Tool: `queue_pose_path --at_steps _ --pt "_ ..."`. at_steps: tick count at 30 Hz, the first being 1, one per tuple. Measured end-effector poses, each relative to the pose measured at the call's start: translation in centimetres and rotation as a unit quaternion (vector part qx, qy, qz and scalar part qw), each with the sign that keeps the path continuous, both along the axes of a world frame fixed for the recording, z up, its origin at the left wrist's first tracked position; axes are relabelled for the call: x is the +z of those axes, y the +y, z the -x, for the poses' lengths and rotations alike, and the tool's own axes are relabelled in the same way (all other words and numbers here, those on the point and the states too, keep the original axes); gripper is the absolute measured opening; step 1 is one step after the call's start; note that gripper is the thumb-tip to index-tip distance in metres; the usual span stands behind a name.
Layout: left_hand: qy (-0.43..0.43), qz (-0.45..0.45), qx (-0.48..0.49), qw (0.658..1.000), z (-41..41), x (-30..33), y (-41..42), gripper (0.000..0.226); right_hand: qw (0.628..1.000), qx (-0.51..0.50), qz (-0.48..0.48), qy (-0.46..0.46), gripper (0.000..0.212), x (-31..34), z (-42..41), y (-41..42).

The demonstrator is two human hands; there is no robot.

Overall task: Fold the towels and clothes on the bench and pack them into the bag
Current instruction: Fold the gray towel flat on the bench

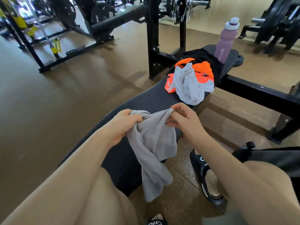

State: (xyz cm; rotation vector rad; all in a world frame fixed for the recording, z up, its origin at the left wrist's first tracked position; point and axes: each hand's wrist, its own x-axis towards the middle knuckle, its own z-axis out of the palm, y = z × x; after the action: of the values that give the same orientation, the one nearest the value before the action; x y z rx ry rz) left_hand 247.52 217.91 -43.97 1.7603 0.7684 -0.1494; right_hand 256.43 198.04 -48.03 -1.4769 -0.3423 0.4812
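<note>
A grey towel (154, 143) hangs crumpled over the near part of the black bench (142, 101), its lower end drooping past the bench's right edge. My left hand (123, 124) grips its top left bunch. My right hand (183, 119) pinches the top right edge between thumb and fingers. Farther along the bench lies a white cloth (190, 85) on an orange garment (203, 69) and a black garment (204, 57). A black bag (276, 156) sits at the right, partly hidden by my right arm.
A pink water bottle (227, 39) stands at the bench's far end. Black rack uprights (153, 38) and a frame beam (259, 93) flank the bench. A black slide sandal (207, 179) is on the brown floor (48, 111) to the right. Weight machines stand behind.
</note>
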Motion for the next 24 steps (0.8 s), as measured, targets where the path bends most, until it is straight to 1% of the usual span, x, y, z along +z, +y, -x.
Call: queue_pose_path --at_steps 3,5,7,9,11,12,14,16,18,20,22,24 --pt "0.013 0.009 0.039 0.999 0.3 -1.0 1.1 0.028 0.994 -0.017 -0.055 0.095 0.017 0.2 -0.3 0.5" --pt "0.003 0.048 0.074 0.996 0.4 -1.5 1.8 0.028 0.982 -0.01 -0.105 0.158 0.019 0.1 -0.5 0.7" --pt "-0.013 0.081 0.108 0.991 0.2 -1.8 2.4 0.027 0.971 -0.012 -0.138 0.197 0.017 -0.1 -0.8 0.8" --pt "-0.02 0.079 0.127 0.989 0.1 -2.1 2.6 0.029 0.965 -0.024 -0.152 0.214 0.017 -0.4 -1.2 0.7" --pt "-0.02 0.067 0.128 0.989 0.1 -2.3 2.7 0.034 0.964 -0.046 -0.146 0.219 0.018 -0.5 -1.5 0.6" --pt "-0.024 0.075 0.125 0.989 0.1 -2.3 2.7 0.036 0.965 -0.058 -0.13 0.219 0.017 -0.4 -1.6 0.5" --pt "-0.046 0.112 0.118 0.986 0.1 -2.1 2.6 0.039 0.964 -0.075 -0.106 0.23 0.014 -0.3 -1.6 0.6" --pt "-0.064 0.137 0.102 0.983 0.0 -1.7 2.4 0.039 0.964 -0.063 -0.092 0.24 0.009 -0.3 -1.5 0.9" --pt "-0.073 0.145 0.095 0.982 0.0 -1.5 2.1 0.035 0.977 -0.054 -0.022 0.203 0.007 -0.7 -1.6 1.2" --pt "-0.084 0.143 0.116 0.979 0.1 -1.3 2.2 0.032 0.986 -0.052 0.049 0.15 0.025 -1.0 -1.8 1.0" --pt "-0.103 0.153 0.176 0.967 0.3 -1.1 2.6 0.033 0.988 -0.07 0.062 0.123 0.035 -0.4 -2.3 0.6" --pt "-0.132 0.177 0.234 0.947 0.4 -0.8 3.0 0.032 0.987 -0.104 0.057 0.11 0.037 0.6 -3.1 0.2"
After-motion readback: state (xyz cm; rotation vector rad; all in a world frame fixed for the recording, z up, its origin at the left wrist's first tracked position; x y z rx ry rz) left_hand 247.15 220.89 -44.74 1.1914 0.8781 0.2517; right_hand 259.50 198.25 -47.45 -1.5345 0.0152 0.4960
